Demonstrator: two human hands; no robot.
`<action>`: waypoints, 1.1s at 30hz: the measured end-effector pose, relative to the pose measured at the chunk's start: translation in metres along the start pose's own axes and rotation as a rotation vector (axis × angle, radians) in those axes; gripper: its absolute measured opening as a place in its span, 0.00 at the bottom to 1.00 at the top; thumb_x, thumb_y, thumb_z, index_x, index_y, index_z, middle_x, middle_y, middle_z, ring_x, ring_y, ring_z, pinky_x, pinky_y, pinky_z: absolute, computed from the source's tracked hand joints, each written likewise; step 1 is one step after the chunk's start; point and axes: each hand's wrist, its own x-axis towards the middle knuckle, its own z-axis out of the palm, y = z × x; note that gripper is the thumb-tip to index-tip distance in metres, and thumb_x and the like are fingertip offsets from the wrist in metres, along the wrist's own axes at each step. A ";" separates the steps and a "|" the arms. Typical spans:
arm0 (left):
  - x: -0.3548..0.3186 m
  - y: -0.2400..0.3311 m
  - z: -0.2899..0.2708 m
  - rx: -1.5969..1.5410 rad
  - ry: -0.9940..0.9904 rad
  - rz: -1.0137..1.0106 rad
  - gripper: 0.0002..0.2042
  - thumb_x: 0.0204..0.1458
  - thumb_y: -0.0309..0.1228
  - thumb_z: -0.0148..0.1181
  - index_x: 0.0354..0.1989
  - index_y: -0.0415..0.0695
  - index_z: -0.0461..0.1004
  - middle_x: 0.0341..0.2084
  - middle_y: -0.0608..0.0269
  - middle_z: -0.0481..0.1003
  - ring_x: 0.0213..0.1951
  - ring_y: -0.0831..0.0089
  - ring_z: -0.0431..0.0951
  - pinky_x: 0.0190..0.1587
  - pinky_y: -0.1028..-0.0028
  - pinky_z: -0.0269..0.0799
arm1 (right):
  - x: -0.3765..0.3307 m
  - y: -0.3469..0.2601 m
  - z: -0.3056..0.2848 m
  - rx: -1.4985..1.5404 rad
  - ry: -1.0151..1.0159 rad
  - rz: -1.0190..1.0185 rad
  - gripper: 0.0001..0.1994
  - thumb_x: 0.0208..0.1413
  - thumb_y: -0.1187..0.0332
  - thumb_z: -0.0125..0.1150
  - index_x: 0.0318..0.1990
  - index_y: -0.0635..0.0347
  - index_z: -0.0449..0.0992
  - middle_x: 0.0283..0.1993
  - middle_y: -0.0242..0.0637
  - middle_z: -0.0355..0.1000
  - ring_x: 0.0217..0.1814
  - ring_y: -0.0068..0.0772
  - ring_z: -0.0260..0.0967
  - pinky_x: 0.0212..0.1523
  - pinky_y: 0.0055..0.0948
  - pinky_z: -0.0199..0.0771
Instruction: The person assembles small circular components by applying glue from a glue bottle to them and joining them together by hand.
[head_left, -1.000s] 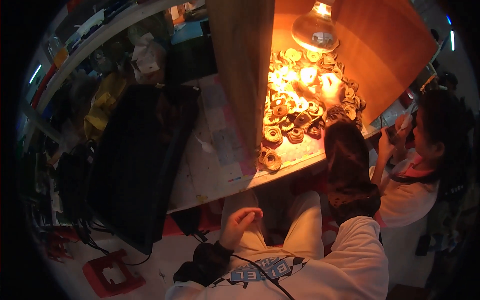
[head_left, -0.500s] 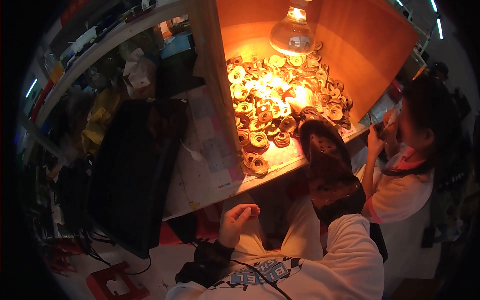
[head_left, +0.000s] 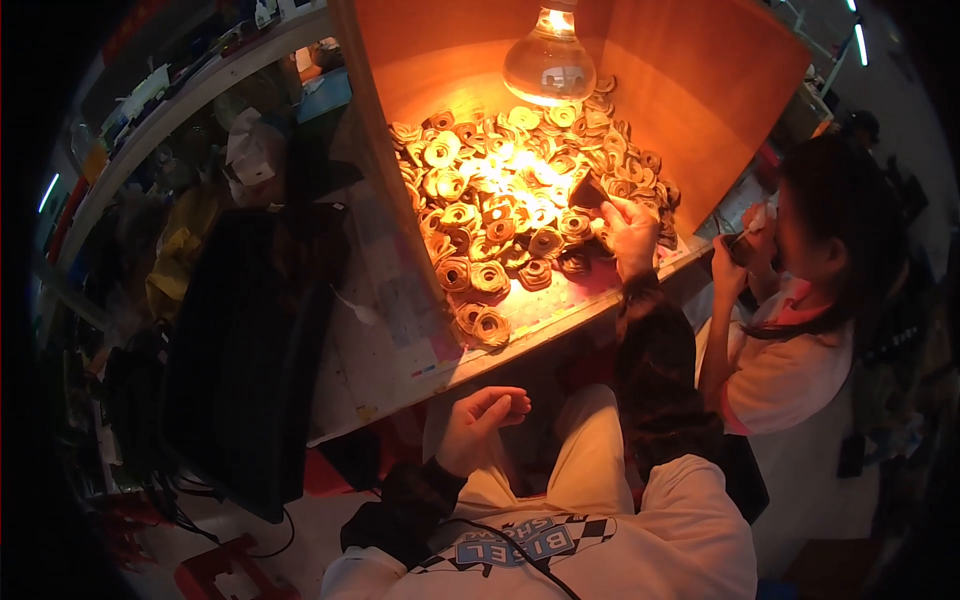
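Note:
My right hand [head_left: 632, 238] reaches into an open wooden box, its fingers closed on a small dark, flat piece [head_left: 588, 191] under the lamp. Around and beneath it lies a pile of coiled, ring-shaped rolls [head_left: 489, 277], brown and gold in the light, many with a hole in the middle. The pile's far side is partly washed out by glare. Above my lap, short of the table edge, my left hand [head_left: 484, 420] is loosely curled with the thumb against the fingers, and nothing shows in it. A glowing heat lamp bulb [head_left: 549, 70] hangs over the rolls.
The box's side wall [head_left: 375, 110] stands left of the pile. A large black panel [head_left: 245, 350] leans at the left, beside a white spoon-like thing [head_left: 357, 306] on the table. At the right a person [head_left: 790, 340] holds something small in both hands. A red stool [head_left: 225, 570] is lower left.
The view has shifted, so the box and lamp sit further left. My right hand, earlier mostly hidden behind its dark sleeve, now shows with the dark piece. My left hand stays over my lap.

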 end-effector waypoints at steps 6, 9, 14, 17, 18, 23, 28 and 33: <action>0.018 0.005 0.028 -0.300 0.037 0.244 0.32 0.55 0.47 0.56 0.62 0.38 0.56 0.53 0.57 0.67 0.54 0.67 0.69 0.52 0.64 0.69 | -0.170 -0.025 -0.002 0.830 -0.392 0.482 0.11 0.59 0.73 0.55 0.48 0.65 0.74 0.44 0.37 0.74 0.46 0.28 0.71 0.48 0.26 0.71; 0.009 -0.015 0.010 0.055 0.013 0.365 0.34 0.55 0.46 0.57 0.63 0.36 0.54 0.56 0.58 0.64 0.59 0.72 0.61 0.57 0.72 0.62 | -0.251 -0.034 0.007 1.040 -0.464 0.716 0.12 0.60 0.69 0.54 0.49 0.63 0.72 0.45 0.35 0.74 0.46 0.27 0.71 0.49 0.28 0.70; -0.035 -0.042 -0.003 0.145 0.187 0.303 0.22 0.57 0.37 0.57 0.54 0.35 0.64 0.46 0.61 0.71 0.48 0.75 0.70 0.52 0.74 0.64 | -0.294 -0.026 0.022 1.007 -0.426 0.907 0.12 0.60 0.71 0.53 0.50 0.64 0.71 0.46 0.34 0.73 0.48 0.26 0.70 0.52 0.27 0.68; -0.062 -0.050 -0.015 0.359 0.307 0.259 0.22 0.61 0.39 0.50 0.55 0.35 0.62 0.48 0.59 0.70 0.50 0.72 0.69 0.54 0.73 0.63 | -0.313 -0.017 0.029 0.830 -0.581 0.995 0.12 0.60 0.75 0.52 0.50 0.66 0.71 0.46 0.36 0.73 0.48 0.26 0.70 0.52 0.26 0.68; -0.068 -0.053 -0.017 0.356 0.322 0.254 0.22 0.61 0.39 0.50 0.55 0.35 0.62 0.48 0.59 0.70 0.50 0.72 0.69 0.54 0.73 0.63 | -0.319 -0.014 0.031 0.829 -0.591 1.008 0.12 0.60 0.75 0.52 0.50 0.66 0.71 0.46 0.36 0.73 0.48 0.26 0.70 0.52 0.26 0.68; -0.088 -0.045 -0.026 0.094 0.330 0.228 0.28 0.62 0.48 0.39 0.59 0.35 0.58 0.51 0.58 0.67 0.54 0.72 0.65 0.58 0.73 0.57 | -0.329 -0.009 0.048 0.965 -0.700 0.955 0.14 0.58 0.70 0.57 0.50 0.66 0.71 0.47 0.36 0.73 0.49 0.27 0.69 0.55 0.29 0.65; -0.096 -0.035 -0.038 0.344 0.308 0.254 0.27 0.60 0.47 0.48 0.57 0.36 0.61 0.51 0.58 0.67 0.54 0.73 0.65 0.57 0.71 0.58 | -0.319 -0.009 0.054 0.968 -0.878 1.003 0.22 0.56 0.64 0.61 0.54 0.67 0.68 0.52 0.37 0.69 0.55 0.28 0.65 0.58 0.32 0.62; -0.098 -0.039 -0.039 0.221 0.349 0.263 0.31 0.53 0.47 0.59 0.57 0.36 0.61 0.52 0.59 0.67 0.55 0.74 0.64 0.57 0.71 0.60 | -0.322 -0.008 0.059 0.967 -0.911 1.011 0.24 0.55 0.62 0.62 0.55 0.67 0.67 0.55 0.36 0.68 0.57 0.28 0.64 0.60 0.34 0.60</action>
